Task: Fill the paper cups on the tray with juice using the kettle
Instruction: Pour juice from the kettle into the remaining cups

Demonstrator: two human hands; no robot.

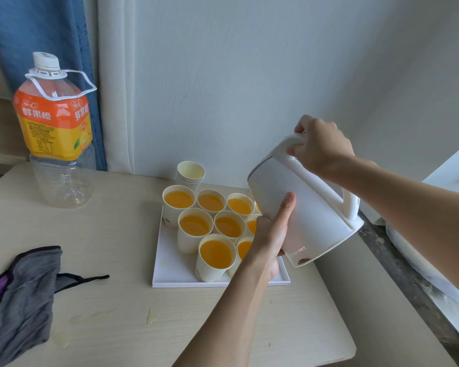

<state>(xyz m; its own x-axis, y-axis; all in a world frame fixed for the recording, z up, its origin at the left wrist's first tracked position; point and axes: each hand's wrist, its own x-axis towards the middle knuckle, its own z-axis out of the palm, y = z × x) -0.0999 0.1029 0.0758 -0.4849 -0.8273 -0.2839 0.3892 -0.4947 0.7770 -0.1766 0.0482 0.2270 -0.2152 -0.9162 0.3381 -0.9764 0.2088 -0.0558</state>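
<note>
A white kettle (306, 207) is tilted to the left over the right side of the white tray (170, 271). My right hand (319, 147) grips its handle from above. My left hand (273, 234) lies flat against the kettle's lower side, fingers straight. Several paper cups (216, 256) on the tray hold orange juice up to near the rim. The kettle hides the cups at the tray's right, and its spout cannot be seen.
A stack of empty paper cups (191, 173) stands behind the tray. A large juice bottle (56, 128), its lower half empty, stands at the table's back left. A grey cloth (24, 295) lies at the front left. Small juice spills (151, 317) dot the tabletop.
</note>
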